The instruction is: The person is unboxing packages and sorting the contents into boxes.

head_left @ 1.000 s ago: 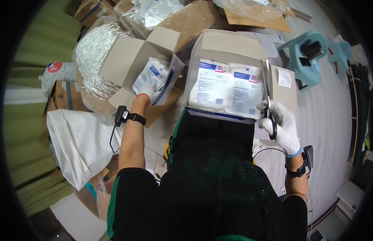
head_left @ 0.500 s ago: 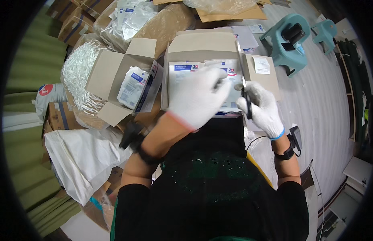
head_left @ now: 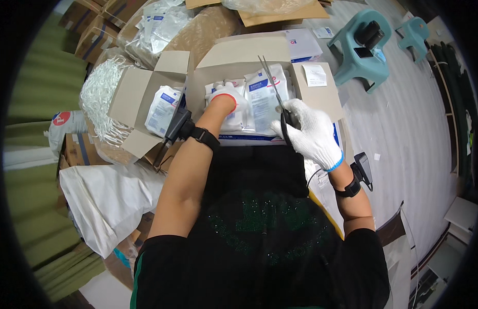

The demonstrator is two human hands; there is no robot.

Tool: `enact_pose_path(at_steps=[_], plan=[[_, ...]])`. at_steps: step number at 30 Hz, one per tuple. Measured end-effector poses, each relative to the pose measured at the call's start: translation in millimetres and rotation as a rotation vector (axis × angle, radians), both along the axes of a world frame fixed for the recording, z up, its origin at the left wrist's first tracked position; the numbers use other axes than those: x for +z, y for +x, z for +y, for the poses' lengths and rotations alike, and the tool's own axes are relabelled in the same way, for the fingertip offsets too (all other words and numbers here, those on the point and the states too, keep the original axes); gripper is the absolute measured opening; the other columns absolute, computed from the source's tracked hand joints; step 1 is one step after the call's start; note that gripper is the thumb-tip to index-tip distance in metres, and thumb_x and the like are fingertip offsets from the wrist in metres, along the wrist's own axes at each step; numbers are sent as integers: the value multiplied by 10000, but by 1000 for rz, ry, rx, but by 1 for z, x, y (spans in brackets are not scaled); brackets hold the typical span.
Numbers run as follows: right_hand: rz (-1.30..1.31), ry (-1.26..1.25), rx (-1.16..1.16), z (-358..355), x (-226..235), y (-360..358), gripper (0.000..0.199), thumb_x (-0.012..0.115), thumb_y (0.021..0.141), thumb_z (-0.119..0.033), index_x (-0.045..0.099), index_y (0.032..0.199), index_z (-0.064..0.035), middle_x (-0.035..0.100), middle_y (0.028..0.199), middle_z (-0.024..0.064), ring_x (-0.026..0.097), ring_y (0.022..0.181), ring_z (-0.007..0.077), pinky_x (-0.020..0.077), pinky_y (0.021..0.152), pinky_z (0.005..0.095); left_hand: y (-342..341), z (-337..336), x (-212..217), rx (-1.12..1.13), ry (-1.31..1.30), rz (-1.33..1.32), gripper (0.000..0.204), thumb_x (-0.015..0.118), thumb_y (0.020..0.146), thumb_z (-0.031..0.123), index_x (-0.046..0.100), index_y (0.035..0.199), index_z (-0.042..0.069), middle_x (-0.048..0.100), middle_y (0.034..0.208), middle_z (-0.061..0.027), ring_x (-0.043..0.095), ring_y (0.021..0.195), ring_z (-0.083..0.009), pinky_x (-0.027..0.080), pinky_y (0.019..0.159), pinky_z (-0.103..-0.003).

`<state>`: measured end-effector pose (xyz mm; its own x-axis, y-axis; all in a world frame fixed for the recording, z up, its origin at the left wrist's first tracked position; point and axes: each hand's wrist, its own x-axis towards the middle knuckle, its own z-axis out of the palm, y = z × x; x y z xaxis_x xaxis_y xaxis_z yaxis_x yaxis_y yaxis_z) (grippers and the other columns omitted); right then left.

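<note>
From my remote seat I had both gloved hands at the lg open box [head_left: 244,51], 12 o'clock in head cam. L hand [head_left: 239,100], red-cuffed glove, was inside it at 12, down on the L-side pkts; fingers looked part-bent, tips partly hidden, so I couldn't tell if it had hold of anything. R hand [head_left: 313,135], blue-cuffed glove, at approx 2 o'clock, was closed round the black handles of the scissors [head_left: 284,123]; blades ran up twd 11 over the box, tips a bit apart.

White/blue pkt [head_left: 263,100] stood tilted in the lg box, just R of L hand, w/ the scissors in front of its R side. Sm open box [head_left: 129,92] sat at 10, next to the lg one, w/ another white/blue pkt [head_left: 163,110] inside, near L forearm. I saw a black strapped-on device on each wrist.

Surroundings: pile of white cords [head_left: 105,98] farther out at 10; white sack [head_left: 107,201] at 8; green curtain [head_left: 28,180] at 9; closed carton [head_left: 303,44] at 1, behind the lg box; teal stool [head_left: 360,67] between 1 and 2, dark cylinder [head_left: 370,34] on top; second teal stool [head_left: 415,36] at 2, farther off.
</note>
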<state>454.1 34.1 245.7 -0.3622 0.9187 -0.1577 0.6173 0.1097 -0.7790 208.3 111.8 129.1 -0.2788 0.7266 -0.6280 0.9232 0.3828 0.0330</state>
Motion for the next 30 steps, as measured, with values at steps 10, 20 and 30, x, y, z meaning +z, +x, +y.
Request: enact_pose_path(at_steps=[10,20,30], plan=[[-159,79,24,0,-3,12,425,771,861,-436,723,1094,-84,691,755,124,699,708,302,535,664,395,7,0,26,-52,144,-65,790,687,779,488,620,1371,-32,607,1414,-258,614,1300,-349,491,1078,-377],[-190,103,37,0,-7,14,419,770,873,-413,714,1102,-67,681,726,108,690,666,270,534,646,378,2,5,24,-178,122,-94,921,724,706,589,626,1348,-63,597,1404,-294,611,1281,-383,479,1085,-386],[263,-153,114,20,-1,21,313,759,947,-250,682,1104,10,633,765,-2,568,677,74,483,626,260,-4,-36,65,-12,189,-45,428,695,775,279,769,1082,-9,721,1126,-275,700,1105,-395,557,962,-407]])
